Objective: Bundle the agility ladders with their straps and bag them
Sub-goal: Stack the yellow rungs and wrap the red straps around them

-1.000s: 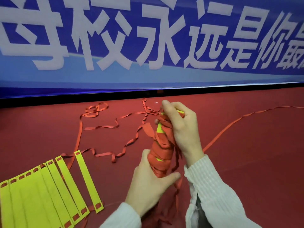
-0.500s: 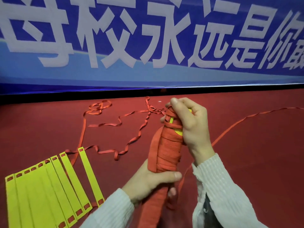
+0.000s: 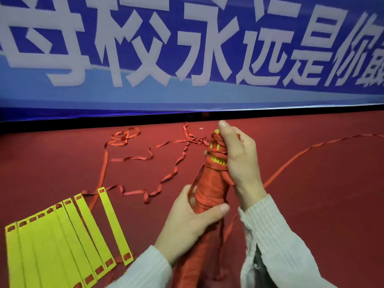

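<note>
An upright ladder bundle (image 3: 209, 188), yellow rungs wound in red strap, stands between my hands. My left hand (image 3: 191, 223) grips its middle, thumb across the front. My right hand (image 3: 239, 161) grips its top, where yellow rung ends (image 3: 217, 161) show through the wraps. The bundle's lower part sits in a red fabric bag (image 3: 193, 260) running down to the frame's bottom edge. A second ladder (image 3: 62, 235) of flat yellow rungs lies fanned on the floor at lower left. Its red strap (image 3: 166, 177) snakes loosely over the floor to the bundle's top.
Everything rests on a red floor (image 3: 322, 204). A blue banner (image 3: 187, 59) with large white characters hangs along the far edge. Another long red strap (image 3: 301, 154) trails off to the right. A coiled strap end (image 3: 124, 136) lies at the far left.
The bundle went from loose ragged wraps to a tighter roll. My left hand shifted up its middle and my right hand closed round the top.
</note>
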Demonstrator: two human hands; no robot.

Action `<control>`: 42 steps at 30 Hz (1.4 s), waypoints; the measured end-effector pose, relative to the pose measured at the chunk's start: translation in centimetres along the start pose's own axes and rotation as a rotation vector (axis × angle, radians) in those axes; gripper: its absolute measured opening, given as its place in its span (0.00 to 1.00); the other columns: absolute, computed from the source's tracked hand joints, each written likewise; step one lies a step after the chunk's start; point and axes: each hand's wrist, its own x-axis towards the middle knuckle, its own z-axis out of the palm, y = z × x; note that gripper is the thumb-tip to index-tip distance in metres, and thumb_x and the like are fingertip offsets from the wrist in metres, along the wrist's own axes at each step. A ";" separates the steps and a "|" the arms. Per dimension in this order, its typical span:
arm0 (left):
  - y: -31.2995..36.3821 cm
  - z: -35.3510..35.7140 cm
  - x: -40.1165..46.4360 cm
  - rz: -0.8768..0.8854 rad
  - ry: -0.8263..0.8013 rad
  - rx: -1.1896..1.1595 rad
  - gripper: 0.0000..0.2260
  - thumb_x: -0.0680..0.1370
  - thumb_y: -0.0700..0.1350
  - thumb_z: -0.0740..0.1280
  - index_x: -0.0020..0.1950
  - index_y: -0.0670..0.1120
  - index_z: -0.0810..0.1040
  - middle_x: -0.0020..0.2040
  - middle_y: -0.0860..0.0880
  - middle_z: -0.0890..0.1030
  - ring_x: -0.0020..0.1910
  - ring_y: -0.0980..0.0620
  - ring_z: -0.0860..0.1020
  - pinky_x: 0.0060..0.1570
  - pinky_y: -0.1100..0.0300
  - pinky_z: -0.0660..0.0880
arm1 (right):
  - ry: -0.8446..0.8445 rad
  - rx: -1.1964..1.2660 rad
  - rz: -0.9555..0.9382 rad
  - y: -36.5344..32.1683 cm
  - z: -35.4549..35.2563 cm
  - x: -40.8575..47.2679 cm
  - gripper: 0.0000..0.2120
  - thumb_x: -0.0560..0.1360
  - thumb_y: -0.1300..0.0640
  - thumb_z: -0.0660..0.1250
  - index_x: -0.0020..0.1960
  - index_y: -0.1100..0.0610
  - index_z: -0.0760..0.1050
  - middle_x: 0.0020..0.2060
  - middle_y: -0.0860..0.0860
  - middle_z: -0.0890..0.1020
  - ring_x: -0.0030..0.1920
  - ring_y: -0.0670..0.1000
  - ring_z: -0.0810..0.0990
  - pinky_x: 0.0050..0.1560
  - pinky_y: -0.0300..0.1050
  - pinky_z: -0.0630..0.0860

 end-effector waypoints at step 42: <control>0.6 -1.6 0.7 -0.004 -0.124 -0.563 0.25 0.66 0.57 0.84 0.55 0.44 0.85 0.47 0.37 0.85 0.43 0.45 0.85 0.47 0.54 0.83 | 0.389 -0.386 -0.313 0.1 1.1 -0.7 0.14 0.85 0.50 0.58 0.42 0.53 0.67 0.26 0.42 0.72 0.28 0.44 0.69 0.34 0.47 0.65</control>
